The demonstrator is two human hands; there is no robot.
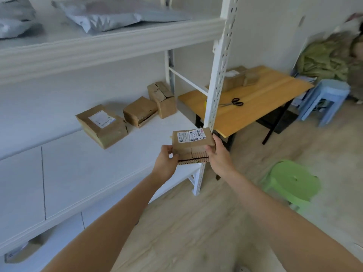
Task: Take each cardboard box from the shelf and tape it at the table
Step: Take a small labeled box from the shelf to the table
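A small cardboard box point(191, 145) with a white label on top is held in the air at the right end of the white shelf point(88, 163). My left hand point(167, 160) grips its left side and my right hand point(218, 154) grips its right side. Three more cardboard boxes lie on the shelf: a flat labelled one point(102, 125), a middle one point(140, 111) and an upright one point(163, 99). The wooden table point(255, 99) stands to the right, beyond the shelf post. It carries two boxes point(238, 77) and black scissors point(233, 102).
The white shelf post point(218, 79) rises just behind the held box. Grey mailer bags point(110, 14) lie on the upper shelf. A green stool point(292, 183) stands on the floor at right, a blue stool point(324, 99) beyond the table. A person sits at far right.
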